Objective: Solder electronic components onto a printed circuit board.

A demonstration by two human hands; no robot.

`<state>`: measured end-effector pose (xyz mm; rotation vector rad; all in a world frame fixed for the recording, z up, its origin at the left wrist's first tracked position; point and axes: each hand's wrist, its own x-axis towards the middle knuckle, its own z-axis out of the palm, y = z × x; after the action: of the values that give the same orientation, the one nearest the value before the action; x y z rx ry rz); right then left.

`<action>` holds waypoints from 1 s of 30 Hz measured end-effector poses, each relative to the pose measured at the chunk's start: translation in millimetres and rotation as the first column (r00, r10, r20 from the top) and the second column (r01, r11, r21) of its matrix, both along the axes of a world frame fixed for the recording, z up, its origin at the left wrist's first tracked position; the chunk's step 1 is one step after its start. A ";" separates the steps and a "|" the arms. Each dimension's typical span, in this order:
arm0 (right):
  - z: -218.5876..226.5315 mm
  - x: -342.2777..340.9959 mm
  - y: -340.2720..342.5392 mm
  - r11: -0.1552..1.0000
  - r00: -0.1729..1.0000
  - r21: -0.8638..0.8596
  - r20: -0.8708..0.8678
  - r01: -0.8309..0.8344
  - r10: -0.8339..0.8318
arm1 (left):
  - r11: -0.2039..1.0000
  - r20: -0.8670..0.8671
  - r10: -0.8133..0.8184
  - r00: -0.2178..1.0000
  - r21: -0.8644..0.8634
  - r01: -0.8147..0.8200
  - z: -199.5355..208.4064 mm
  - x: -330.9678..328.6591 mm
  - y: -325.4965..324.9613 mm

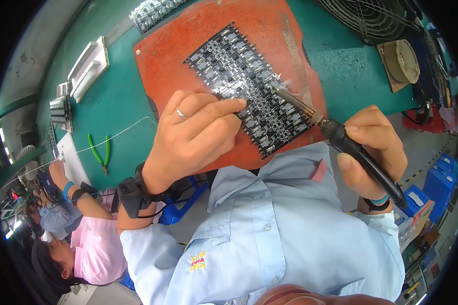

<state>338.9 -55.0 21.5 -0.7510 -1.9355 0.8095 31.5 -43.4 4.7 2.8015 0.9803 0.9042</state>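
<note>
A dark panel of circuit boards (239,76), dense with small components, lies slanted on an orange-red board (168,56). My right hand (374,145) grips the black handle of a soldering iron (359,152). Its metal tip meets the panel's right-hand side, where a wisp of smoke shows. Over the panel's left edge, my left hand (196,129) is closed, its index fingertip close to the components. Thin solder wire (119,133) comes in from the left and passes behind this hand; the end at the fingers is hidden.
Green-handled cutters (101,152) lie on the green table (122,84) at left. White trays (89,68) sit beyond them. More boards (155,12) stand at the back. A fan (369,18) and a round tan holder (404,61) are far right. A co-worker in pink (96,244) sits at left.
</note>
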 end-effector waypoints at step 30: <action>2.5 -10.9 -12.8 0.993 0.995 -0.111 0.089 -0.031 0.041 | 0.917 0.222 0.286 0.932 -0.346 -0.199 13.9 10.7 -18.1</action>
<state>328.0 -67.7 24.0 -0.8337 -2.0028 0.9240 42.2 -61.5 18.6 2.2532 1.3160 1.0113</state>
